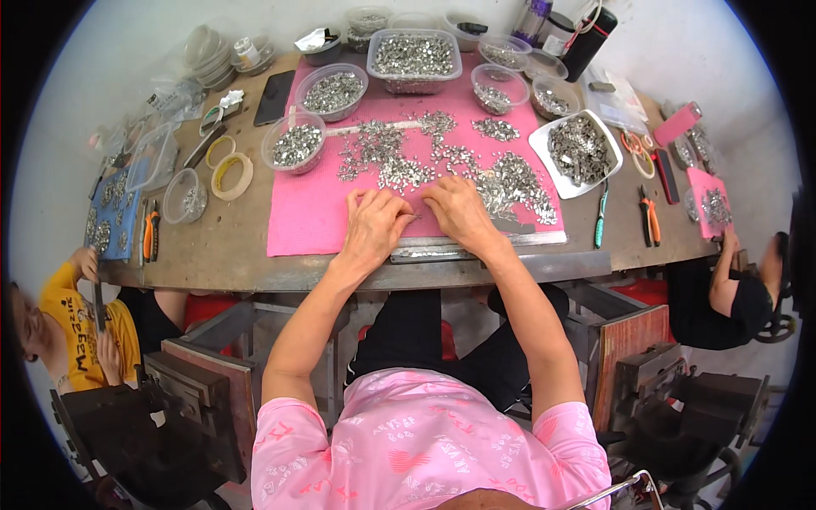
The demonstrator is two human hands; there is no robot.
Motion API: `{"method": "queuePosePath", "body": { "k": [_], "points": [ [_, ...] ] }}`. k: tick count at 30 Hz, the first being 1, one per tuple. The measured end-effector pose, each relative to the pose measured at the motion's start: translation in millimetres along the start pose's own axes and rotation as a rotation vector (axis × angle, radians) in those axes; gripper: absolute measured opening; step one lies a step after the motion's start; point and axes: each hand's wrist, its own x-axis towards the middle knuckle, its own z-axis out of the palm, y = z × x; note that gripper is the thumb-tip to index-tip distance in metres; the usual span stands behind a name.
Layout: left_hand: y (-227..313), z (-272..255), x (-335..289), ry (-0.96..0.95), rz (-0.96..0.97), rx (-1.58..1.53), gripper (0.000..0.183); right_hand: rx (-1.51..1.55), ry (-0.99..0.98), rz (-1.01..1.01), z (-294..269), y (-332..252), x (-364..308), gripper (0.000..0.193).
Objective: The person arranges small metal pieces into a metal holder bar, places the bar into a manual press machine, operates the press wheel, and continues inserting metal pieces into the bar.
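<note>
Holds left hand (374, 223) low over the near part of a pink mat (306, 221), with thumb and fingers bunched toward one point, perhaps around a tiny piece too small to make out. Holds right hand (459, 211) just beside, across a narrow gap, with fingers curved down to the mat; too hidden under the knuckles to say whether pinching anything.

Has metal bits (378, 149) lying loose on the mat just beyond both hands, in several heaps, with a broad heap (517, 183) past right hand. Has a metal bar (429, 252) along the near edge, just below the hands.

Also shows a square tub (415, 86) full of bits at the far side, a round tub (340, 114) to its left, and a white dish (541, 146) heaped with bits at the mat's right edge. Includes a phone (274, 98), tape (232, 177) and left pliers (148, 240) off to the left; to the right, a green tool (602, 217) and right pliers (652, 223), all on a bench (204, 246).

Shows a co-worker in yellow (72, 327) at far left near a blue mat (127, 204), and a co-worker in black (722, 306) at far right, reaching to a small pink mat (699, 180)
</note>
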Motion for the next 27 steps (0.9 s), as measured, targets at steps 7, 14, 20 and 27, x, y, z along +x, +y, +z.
{"method": "queuePosePath", "body": {
  "k": [7, 14, 20, 27],
  "points": [
    [-1.3, -9.7, -10.2, -0.112, 0.076, -0.019, 0.010, -0.072, -0.057, -0.079, -5.8, 4.4, -1.8, 0.007],
    [-2.5, -15.4, -12.2, -0.142, 0.123, 0.039, 0.007, 0.119, -0.077, 0.039, -35.3, -20.9, -17.4, 0.004],
    [20.7, -15.7, -15.7, -0.112, -0.005, -0.224, 0.009, 0.392, -0.046, 0.187, -50.4, -41.4, -61.2, 0.007],
    [51.6, 7.3, -34.2, 0.024, -0.029, -0.409, 0.013, 0.300, 0.060, 0.104, -39.6, -45.9, -69.1, 0.012]
  ]
}}
